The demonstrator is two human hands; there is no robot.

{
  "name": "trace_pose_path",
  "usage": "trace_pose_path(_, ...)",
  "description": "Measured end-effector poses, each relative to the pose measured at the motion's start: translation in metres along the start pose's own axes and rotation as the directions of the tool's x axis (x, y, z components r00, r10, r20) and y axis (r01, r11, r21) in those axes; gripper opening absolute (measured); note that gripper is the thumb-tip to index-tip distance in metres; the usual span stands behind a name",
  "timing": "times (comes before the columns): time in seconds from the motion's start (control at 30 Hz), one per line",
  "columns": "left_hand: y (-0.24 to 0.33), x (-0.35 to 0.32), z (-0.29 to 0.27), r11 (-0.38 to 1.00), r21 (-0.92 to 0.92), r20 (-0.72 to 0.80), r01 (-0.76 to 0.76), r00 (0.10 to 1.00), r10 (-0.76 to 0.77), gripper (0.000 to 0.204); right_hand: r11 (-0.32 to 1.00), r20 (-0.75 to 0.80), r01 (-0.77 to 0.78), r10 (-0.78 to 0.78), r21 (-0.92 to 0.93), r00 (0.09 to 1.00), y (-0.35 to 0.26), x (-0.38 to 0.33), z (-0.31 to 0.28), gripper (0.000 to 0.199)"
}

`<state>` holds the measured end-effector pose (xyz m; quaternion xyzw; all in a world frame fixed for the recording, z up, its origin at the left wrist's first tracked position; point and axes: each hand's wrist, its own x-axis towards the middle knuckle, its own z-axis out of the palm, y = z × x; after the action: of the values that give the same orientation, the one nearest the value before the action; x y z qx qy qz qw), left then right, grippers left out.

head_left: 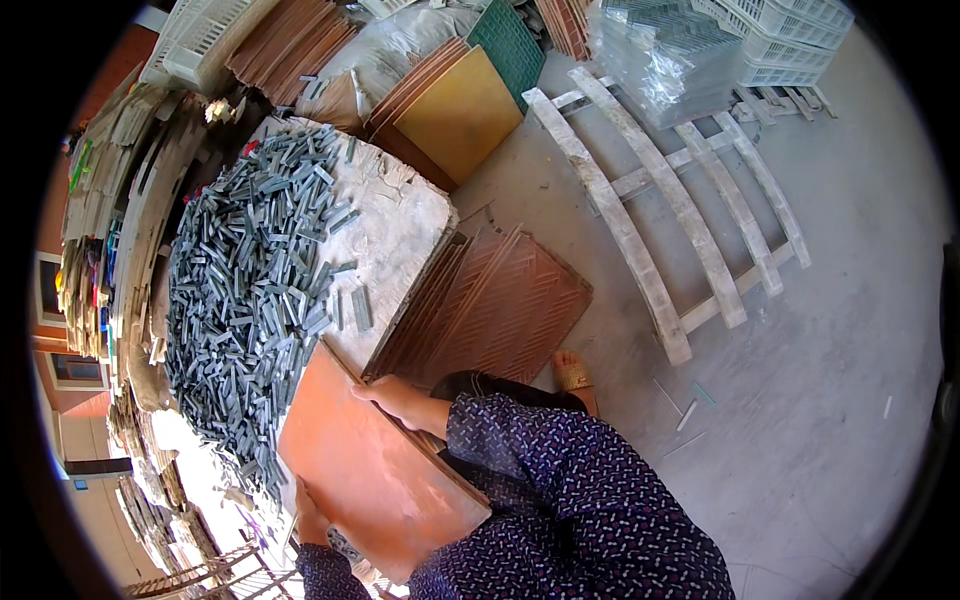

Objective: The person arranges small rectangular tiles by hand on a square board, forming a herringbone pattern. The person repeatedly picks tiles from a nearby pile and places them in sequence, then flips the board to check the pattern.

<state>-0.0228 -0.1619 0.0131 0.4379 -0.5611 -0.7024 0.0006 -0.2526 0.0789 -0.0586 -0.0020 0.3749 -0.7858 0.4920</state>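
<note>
A flat orange tray [365, 470] with a thin dark edge is tilted in front of my body, its smooth face showing. My right hand [398, 400] is closed on its upper right edge, thumb on top. My left hand [311, 518] grips the opposite edge at the lower left; part of its fingers is behind the tray. Beyond the tray, a large heap of small dark grey strips [255, 270] covers much of a pale work table [395, 205]. A few loose strips lie apart near the table's right side.
Red-brown grooved trays [520, 305] lean against the table's right side. Farther back stand a yellow board [465, 110], a green tray [507, 50] and white crates [800, 40]. A wooden pallet [670, 190] lies on the grey floor, plastic-wrapped stock [665, 60] at its far end.
</note>
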Motion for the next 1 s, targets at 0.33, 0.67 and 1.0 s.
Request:
trace_pose_path(0.33,-0.005,-0.004,0.002,0.905,0.424,-0.288,0.024,0.952,0.109,0.071,0.692,0.019,0.32,-0.405,-0.648,0.914,-0.003,0.002,-0.002,0.048)
trace_pose_path(0.67,-0.023,0.001,0.001,0.927,0.374,-0.351,0.003,0.926,0.139,0.075,0.688,-0.036,0.226,-0.344,-0.69,0.938,-0.016,-0.014,0.002,0.041)
trace_pose_path(1.0,-0.086,-0.104,0.048,0.962,-0.098,-0.15,-0.253,0.96,0.237,0.05,0.502,0.154,0.199,-0.13,-0.842,0.979,0.029,-0.161,-0.054,0.057)
